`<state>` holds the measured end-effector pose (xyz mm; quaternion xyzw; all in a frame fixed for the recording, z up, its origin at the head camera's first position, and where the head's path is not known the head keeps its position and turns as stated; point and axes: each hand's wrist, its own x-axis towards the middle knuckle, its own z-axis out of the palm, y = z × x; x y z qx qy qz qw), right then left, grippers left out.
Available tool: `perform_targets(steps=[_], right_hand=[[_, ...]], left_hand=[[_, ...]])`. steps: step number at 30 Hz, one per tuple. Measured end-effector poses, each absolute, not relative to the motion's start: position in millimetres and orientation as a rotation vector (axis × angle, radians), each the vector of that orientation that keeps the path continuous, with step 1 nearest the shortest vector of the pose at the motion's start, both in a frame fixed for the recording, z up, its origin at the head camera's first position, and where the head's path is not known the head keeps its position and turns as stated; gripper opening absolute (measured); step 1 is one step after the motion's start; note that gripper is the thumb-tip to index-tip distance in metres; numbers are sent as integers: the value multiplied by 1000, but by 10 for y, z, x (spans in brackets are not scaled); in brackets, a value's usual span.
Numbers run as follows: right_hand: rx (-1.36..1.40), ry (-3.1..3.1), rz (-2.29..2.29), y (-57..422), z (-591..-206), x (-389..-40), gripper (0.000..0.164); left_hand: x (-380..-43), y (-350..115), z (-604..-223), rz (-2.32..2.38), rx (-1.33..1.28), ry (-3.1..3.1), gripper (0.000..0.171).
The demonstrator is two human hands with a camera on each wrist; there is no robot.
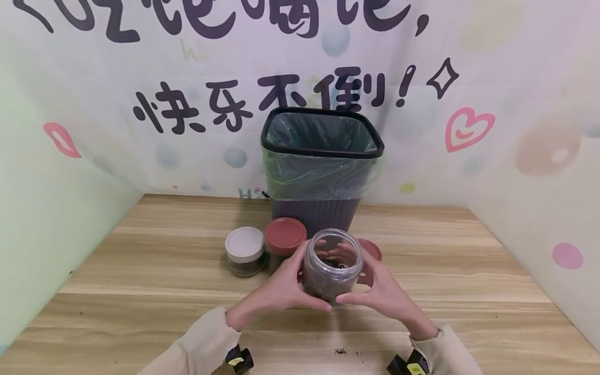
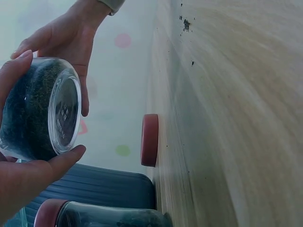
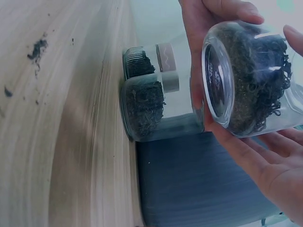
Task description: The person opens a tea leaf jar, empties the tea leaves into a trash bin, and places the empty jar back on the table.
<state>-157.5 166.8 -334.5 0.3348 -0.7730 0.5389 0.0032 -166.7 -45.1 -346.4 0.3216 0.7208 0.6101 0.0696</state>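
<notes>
So both hands are working on one thing here: the left hand [image 1: 287, 287] and the right hand [image 1: 385, 294] are wrapping round an open glass jar [image 1: 325, 284], one from each side. The fingers are curving around the glass and the thumbs are sitting low on the near side, so yeah, they're clamped on it. The jar is hanging right between the two sets of fingers, off the table [image 1: 164, 312], and neither hand is being the closer one. Its long axis is running fairly upright with a bit of a tilt, mouth up, and dark curly bits [image 3: 270, 85] are lying inside.

The big relation, imo: the bin [image 1: 314, 211] is standing just beyond the fingertips, its rim higher in the head view than the jar's mouth. A red-lidded jar [image 1: 285, 234] is sitting right beside the left fingers, a white-lidded jar [image 1: 245, 245] is sitting further out to their left, and a loose red lid [image 2: 150, 140] is lying beyond the right fingers.

Text-wise, I'm not spotting any label on the glass; the base [image 3: 215, 80] is showing some marks I can't read. Way past the fingers, the wall lettering [image 1: 279, 92] is reading 快乐不倒!, and the upper line [image 1: 208, 21] is getting cropped, probably 吃饱喝饱. The right wrist's yellow tag [image 1: 415, 369] is coming out too tiny.
</notes>
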Motion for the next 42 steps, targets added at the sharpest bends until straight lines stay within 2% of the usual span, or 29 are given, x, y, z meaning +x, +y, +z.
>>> perform_targets(steps=[14,25,42], right_hand=[[1078,-2394,1691,1587,-3356,-1555,81],[1041,-2368,1699,1533,-3295,-1587,73],[1071,-2375,1787,1368,-3000,-1737,72]], left_hand=[[-1667,-461,-3470,1819,1045,2401,89],[-1685,-503,-3375,1817,1012,2472,86],[-1735,-691,-3086,1894,887,2518,87]])
